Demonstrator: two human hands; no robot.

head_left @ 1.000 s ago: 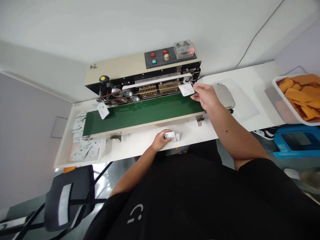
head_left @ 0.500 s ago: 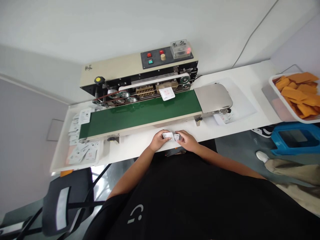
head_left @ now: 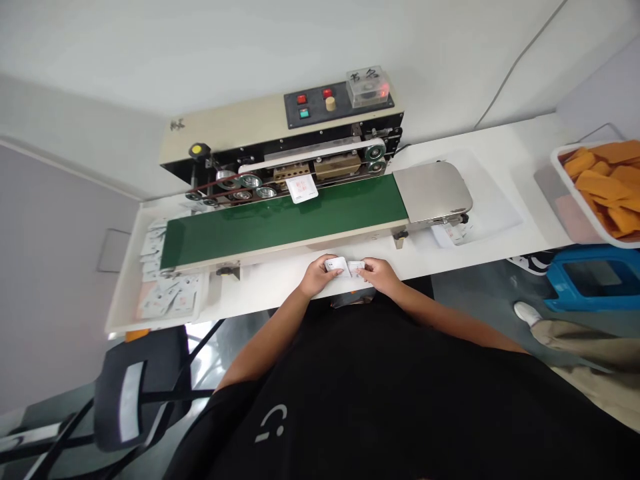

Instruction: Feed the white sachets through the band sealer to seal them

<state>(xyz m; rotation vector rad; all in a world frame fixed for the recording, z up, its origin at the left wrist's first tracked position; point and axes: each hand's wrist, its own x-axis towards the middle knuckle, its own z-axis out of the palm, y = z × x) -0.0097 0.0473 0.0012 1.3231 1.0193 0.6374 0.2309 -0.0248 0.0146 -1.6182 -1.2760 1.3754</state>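
My left hand (head_left: pixel 316 275) is curled around a small stack of white sachets (head_left: pixel 337 265) at the table's near edge. Beside it my right hand (head_left: pixel 381 274) pinches one white sachet (head_left: pixel 356 268) off the end of that stack. Behind both hands runs the green conveyor belt (head_left: pixel 280 220) of a band sealing machine (head_left: pixel 280 137). One white sachet with red print (head_left: pixel 301 189) rides the belt under the sealing jaws, about mid-machine.
Sealed sachets (head_left: pixel 167 297) lie piled at the belt's left end. A steel feed plate (head_left: pixel 433 191) sits at the right end, loose sachets (head_left: pixel 453 233) beside it. A white tray (head_left: pixel 567 180) of orange packets is far right, a blue bin (head_left: pixel 593 280) below, a black chair (head_left: pixel 135 393) lower left.
My right hand left the sachet at the machine's right end and came back to the stack held by my left hand. The sachet has travelled leftward along the belt.
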